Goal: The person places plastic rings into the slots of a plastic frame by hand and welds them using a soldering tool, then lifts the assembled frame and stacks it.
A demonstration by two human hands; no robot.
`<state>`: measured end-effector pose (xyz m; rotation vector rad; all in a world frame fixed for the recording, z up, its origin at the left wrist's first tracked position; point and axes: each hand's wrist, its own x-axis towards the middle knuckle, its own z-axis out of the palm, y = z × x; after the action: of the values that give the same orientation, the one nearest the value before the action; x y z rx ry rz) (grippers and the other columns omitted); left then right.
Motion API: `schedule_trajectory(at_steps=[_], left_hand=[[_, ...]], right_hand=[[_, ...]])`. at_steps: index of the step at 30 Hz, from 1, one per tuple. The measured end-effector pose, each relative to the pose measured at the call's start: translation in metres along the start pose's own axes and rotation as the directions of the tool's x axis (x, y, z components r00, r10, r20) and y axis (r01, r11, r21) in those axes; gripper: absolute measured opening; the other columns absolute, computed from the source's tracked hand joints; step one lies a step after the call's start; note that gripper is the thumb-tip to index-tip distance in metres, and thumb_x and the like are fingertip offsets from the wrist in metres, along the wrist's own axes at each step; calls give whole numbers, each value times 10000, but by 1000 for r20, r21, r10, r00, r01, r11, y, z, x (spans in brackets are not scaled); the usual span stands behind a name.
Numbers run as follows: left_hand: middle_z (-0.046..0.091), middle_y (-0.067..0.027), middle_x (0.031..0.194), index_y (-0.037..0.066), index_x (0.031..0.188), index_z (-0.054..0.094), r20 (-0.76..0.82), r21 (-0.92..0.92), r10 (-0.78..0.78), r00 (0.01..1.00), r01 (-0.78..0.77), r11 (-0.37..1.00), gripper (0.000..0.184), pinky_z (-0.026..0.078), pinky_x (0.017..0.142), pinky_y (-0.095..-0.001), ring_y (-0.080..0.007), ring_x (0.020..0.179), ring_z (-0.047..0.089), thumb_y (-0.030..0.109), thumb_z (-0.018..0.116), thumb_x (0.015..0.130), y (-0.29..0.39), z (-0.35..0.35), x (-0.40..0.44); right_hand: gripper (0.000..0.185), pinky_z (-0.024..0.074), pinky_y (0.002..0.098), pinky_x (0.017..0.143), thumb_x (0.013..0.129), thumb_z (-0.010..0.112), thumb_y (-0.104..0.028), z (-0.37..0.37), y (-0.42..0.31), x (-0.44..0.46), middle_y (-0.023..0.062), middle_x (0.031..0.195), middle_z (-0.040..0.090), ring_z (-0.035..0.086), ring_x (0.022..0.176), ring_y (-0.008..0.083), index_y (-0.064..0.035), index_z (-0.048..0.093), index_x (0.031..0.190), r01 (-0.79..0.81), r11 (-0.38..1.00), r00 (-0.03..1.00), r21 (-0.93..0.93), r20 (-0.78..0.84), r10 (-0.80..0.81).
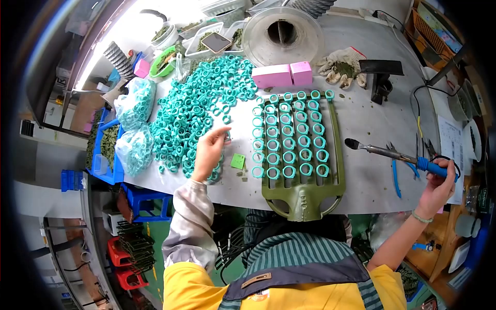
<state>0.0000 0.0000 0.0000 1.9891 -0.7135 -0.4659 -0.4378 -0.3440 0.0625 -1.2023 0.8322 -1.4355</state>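
Observation:
My left hand (pixel 208 154) is at the right edge of a heap of teal plastic rings (pixel 183 111), fingers drawn together in a pinch. A bit of teal shows at the fingertips, seemingly one ring, mostly hidden. To the right of this hand, an olive-green plastic rack (pixel 304 199) lies on the table with teal rings set in rows along its bars. My right hand (pixel 439 183) is closed around the blue handle of a soldering iron (pixel 385 152). Its dark, broad, spoon-like tip points left, just off the rack's right side.
Pink blocks (pixel 271 76) and a stained glove (pixel 343 67) lie behind the rack. Blue-handled pliers (pixel 396 178) and a black stand (pixel 381 85) are on the right. Bagged rings (pixel 135 150) stand left; a green square (pixel 237 161) lies near the front edge. A clear funnel-shaped hood (pixel 258 39) is at the back.

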Motion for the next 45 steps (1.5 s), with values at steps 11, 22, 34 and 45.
schedule_trajectory(at_steps=[11,22,34,45], left_hand=[[667,-20,1148,40,1222,636,341,-167,197,919,-147,975,312,488,813,-226,-82,945,616,23,641,910,117,96,53],[677,-127,1143,83,1117,689,403,211,574,713,-682,700,343,492,926,-398,-326,1090,593,7,703,783,134,188,92],[659,-136,1132,65,1125,680,384,167,645,660,-737,655,341,495,932,-397,-327,1046,613,26,705,787,124,180,101],[595,-143,1024,67,1025,595,264,655,209,942,-334,678,288,492,773,-442,-365,932,602,43,683,752,8,-10,86]], right_hand=[[252,481,215,572,956,573,-211,44,24,0,121,881,686,580,586,105,2,665,859,3,1000,999,-17,-40,-4],[274,508,254,550,965,564,-205,75,52,-1,150,875,688,604,565,128,28,649,848,9,999,999,51,51,-11],[275,466,228,528,970,560,-230,53,38,5,127,884,681,585,595,129,6,648,860,57,998,998,-24,24,-56],[263,440,215,515,947,588,-235,42,26,-1,124,859,669,551,551,124,-14,639,814,-27,999,998,28,-56,29]])
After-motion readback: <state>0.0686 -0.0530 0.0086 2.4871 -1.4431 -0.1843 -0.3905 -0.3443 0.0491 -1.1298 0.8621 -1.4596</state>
